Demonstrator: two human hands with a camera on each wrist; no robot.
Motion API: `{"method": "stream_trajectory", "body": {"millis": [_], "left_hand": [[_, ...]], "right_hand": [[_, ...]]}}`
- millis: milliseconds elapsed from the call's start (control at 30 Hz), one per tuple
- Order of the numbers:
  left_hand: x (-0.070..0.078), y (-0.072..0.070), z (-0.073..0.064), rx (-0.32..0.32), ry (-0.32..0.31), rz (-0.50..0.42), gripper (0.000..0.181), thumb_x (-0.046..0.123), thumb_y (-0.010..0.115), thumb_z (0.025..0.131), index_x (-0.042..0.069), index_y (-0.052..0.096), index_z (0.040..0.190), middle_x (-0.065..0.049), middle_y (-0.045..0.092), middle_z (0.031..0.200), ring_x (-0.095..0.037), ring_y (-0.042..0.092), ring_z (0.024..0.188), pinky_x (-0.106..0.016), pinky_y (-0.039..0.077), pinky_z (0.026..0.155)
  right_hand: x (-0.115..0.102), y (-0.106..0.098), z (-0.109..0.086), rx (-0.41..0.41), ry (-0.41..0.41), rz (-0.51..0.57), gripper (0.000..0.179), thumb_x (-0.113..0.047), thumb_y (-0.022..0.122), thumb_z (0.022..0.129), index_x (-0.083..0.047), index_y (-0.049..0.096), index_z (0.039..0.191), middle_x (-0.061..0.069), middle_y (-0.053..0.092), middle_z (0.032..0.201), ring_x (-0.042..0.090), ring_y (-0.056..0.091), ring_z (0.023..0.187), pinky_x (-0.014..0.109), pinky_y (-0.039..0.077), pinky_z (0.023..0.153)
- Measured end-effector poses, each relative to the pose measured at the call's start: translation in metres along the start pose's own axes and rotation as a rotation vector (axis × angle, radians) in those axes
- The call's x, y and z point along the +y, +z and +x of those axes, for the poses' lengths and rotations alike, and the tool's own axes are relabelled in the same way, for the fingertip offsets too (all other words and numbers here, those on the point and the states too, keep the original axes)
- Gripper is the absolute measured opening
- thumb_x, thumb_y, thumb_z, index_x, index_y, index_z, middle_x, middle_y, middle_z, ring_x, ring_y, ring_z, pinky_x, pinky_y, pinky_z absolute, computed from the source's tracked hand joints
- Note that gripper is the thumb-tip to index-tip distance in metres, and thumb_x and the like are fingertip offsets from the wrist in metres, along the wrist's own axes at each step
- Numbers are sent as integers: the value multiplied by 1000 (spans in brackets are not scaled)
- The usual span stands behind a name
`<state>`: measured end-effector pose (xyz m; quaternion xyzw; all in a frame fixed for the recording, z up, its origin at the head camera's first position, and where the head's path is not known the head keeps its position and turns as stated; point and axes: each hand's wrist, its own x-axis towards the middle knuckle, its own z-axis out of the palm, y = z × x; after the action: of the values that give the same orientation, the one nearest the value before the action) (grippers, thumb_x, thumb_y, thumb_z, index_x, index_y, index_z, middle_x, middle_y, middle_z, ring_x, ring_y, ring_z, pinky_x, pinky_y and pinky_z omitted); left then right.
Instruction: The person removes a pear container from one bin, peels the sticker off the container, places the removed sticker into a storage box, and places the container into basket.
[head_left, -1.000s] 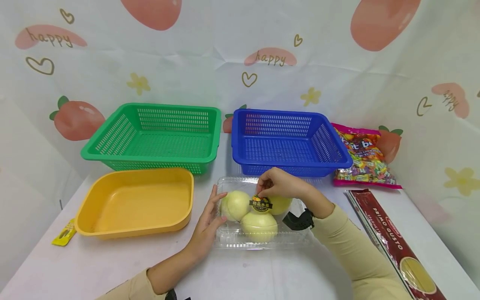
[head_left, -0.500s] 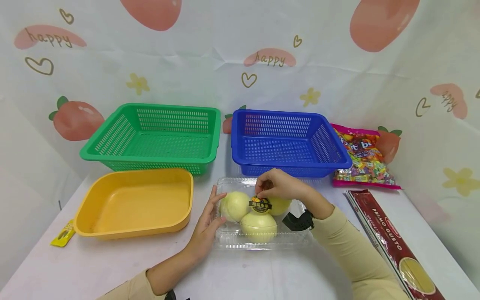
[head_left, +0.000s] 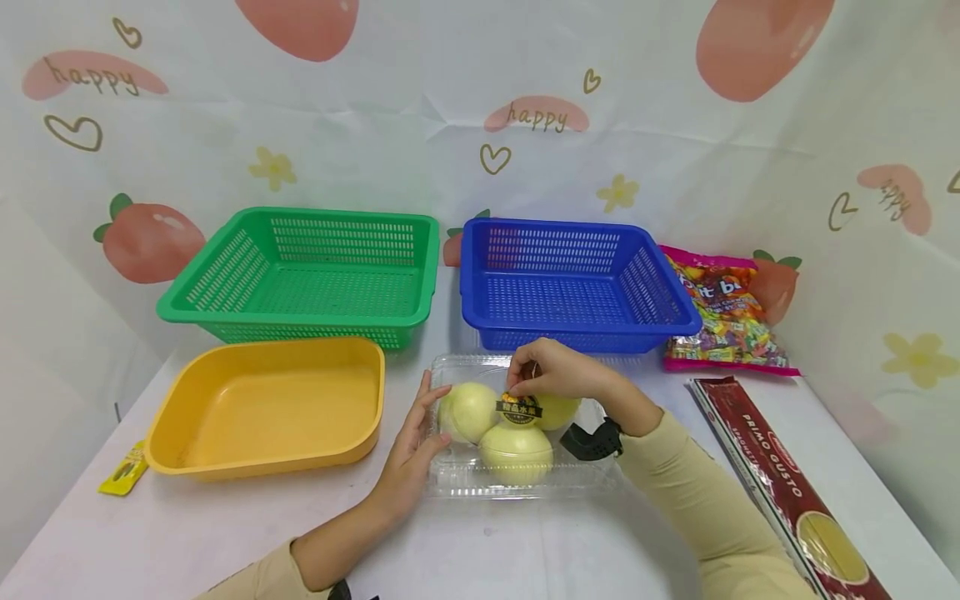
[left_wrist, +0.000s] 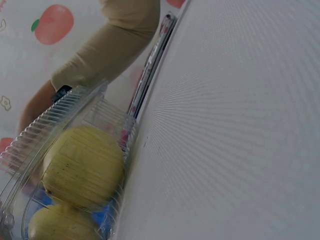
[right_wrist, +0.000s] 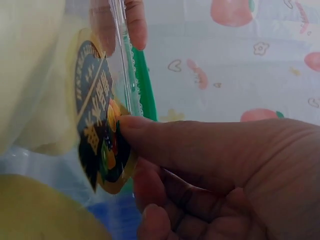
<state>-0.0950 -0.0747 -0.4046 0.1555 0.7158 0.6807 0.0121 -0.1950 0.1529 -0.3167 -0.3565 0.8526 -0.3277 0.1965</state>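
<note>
Lower centre frame: my right hand (head_left: 553,368) pinching label (head_left: 519,409) on box (head_left: 456,478); my left hand (head_left: 408,458), spread, touching box.

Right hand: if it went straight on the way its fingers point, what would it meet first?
The dark label on the clear container, most likely; the right hand's thumb and fingers are at its edge. Pale fruit lies beneath the lid, how close is unclear.
</note>
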Motion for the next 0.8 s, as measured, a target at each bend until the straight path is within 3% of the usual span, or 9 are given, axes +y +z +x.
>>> {"method": "stream_trajectory", "body": {"millis": [167, 233, 500, 800], "left_hand": [[0, 0, 0, 2, 15, -2, 51, -1, 40, 90, 8, 32, 140, -9, -7, 158, -35, 0, 144, -56, 6, 115], [-1, 0, 1, 2, 18, -4, 51, -1, 41, 90, 7, 32, 140, -10, -7, 158, -35, 0, 144, -57, 6, 115], [0, 0, 1, -3, 9, -1, 52, -1, 40, 90, 8, 32, 140, -10, -7, 158, -33, -1, 145, -54, 5, 116], [0, -1, 1, -5, -3, 7, 51, 0, 40, 90, 9, 32, 140, -9, -7, 158, -30, -2, 145, -42, 7, 115]], "right_hand": [[1, -1, -2, -2, 13, 1, 5, -10, 64, 85, -5, 65, 82, 0, 63, 78, 8, 55, 71, 21, 50, 66], [1, 0, -2, -10, 11, 15, 6, -9, 64, 86, -5, 65, 82, 0, 63, 77, 8, 55, 69, 21, 50, 65], [2, 0, 0, -65, -2, 42, 4, -5, 64, 84, -4, 61, 83, 3, 65, 80, 7, 58, 72, 22, 54, 69], [2, -1, -1, -35, -32, 18, 8, -3, 66, 82, -1, 69, 89, 6, 69, 82, 5, 58, 73, 21, 54, 69]]}}
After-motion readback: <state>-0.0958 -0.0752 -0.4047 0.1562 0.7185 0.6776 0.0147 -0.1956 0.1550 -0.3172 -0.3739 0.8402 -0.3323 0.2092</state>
